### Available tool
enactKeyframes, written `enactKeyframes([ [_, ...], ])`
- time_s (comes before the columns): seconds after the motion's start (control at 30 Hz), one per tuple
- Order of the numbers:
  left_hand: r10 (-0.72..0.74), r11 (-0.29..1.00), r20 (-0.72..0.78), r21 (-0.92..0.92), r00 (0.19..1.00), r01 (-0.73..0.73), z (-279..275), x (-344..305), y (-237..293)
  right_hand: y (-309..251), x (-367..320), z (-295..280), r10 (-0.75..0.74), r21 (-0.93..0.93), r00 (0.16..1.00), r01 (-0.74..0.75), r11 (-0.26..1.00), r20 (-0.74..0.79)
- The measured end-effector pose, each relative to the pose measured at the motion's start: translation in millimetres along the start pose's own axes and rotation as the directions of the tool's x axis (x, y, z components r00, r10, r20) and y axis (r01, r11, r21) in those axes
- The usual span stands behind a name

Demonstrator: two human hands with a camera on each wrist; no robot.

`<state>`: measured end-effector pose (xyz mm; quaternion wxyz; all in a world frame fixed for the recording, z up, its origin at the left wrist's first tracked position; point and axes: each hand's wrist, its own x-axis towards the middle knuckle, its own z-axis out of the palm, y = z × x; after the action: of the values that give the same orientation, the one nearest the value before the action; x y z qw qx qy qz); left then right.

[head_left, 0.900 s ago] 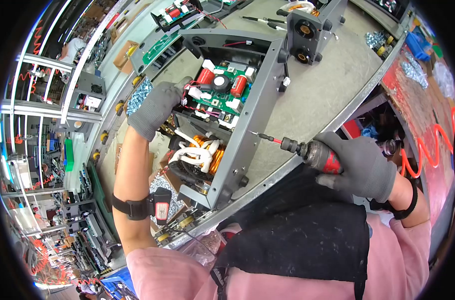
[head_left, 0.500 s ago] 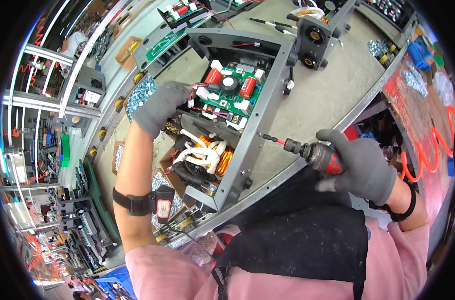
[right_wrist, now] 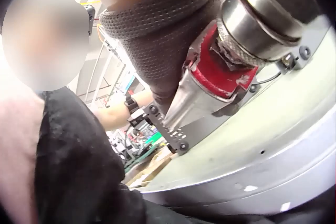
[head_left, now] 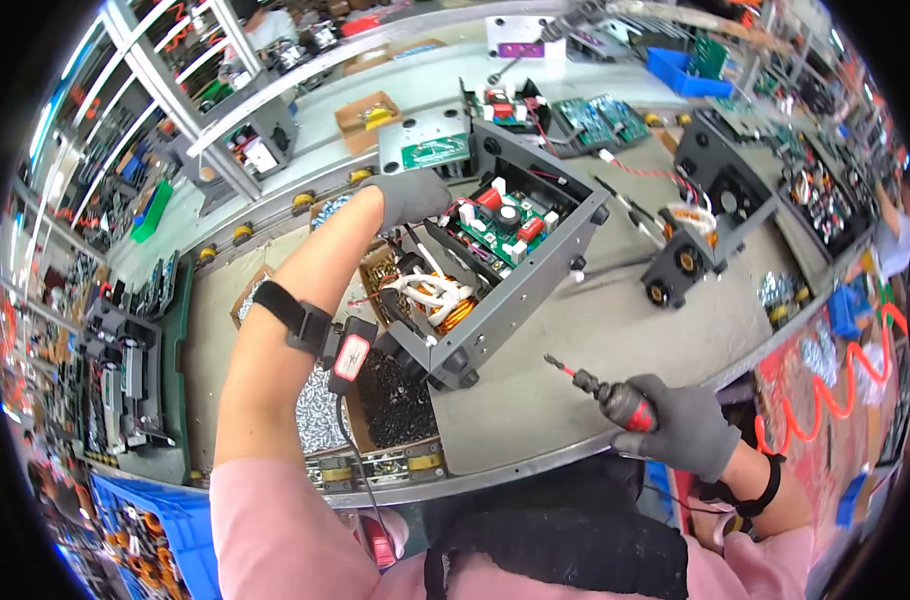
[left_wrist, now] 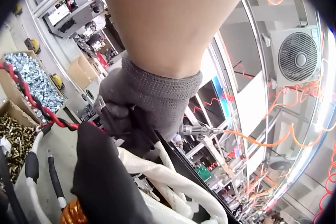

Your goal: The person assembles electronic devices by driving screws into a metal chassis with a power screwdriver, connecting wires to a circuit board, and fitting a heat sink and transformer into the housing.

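A grey metal chassis (head_left: 540, 300) stands tilted on the bench, its open side up. Inside are a green circuit board (head_left: 490, 240) with red capacitors and a copper coil (head_left: 459, 316) with white-sleeved wires. My gloved left hand (head_left: 410, 197) grips the chassis's far left edge beside the board; in the left wrist view its curled fingers are partly hidden by wires. My gloved right hand (head_left: 690, 430) holds a red and black power screwdriver (head_left: 625, 405), its bit pointing toward the chassis with a gap between. The right wrist view shows the screwdriver's red body (right_wrist: 215, 74) in the palm.
Left of the chassis are boxes of silver screws (head_left: 320, 415), black screws (head_left: 395, 400) and brass-coloured pieces (head_left: 378, 272). A second grey chassis (head_left: 710, 240) stands to the right. A blue bin (head_left: 675, 75) sits at the back, and a coiled red hose (head_left: 825, 410) hangs right.
The head view has swung, showing more of the bench's far side. The screwdriver bit has drawn back from the chassis's side panel. My left hand stays at the chassis edge.
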<state>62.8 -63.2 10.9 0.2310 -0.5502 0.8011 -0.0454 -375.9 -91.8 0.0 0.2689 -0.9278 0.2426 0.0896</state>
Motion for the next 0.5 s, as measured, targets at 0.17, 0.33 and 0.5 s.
enactKeyframes([
  [0.17, -0.691, 0.462, -0.026, -0.784, 0.723, 0.414, -51, -34, 11, 44, 34, -10, -0.020, -0.231, 0.985, 0.060, 0.971, 0.170],
  [0.33, -0.671, 0.010, -0.174, -0.974, 0.720, -0.227, -104, -92, 81, 65, 68, -11, -0.052, -0.213, 0.942, 0.129, 0.969, 0.332],
  [0.5, -0.456, -0.519, -0.117, -0.770, 0.882, -0.370, -99, -104, 193, 71, 76, -10, -0.119, -0.082, 0.931, 0.157, 0.984, 0.345],
])
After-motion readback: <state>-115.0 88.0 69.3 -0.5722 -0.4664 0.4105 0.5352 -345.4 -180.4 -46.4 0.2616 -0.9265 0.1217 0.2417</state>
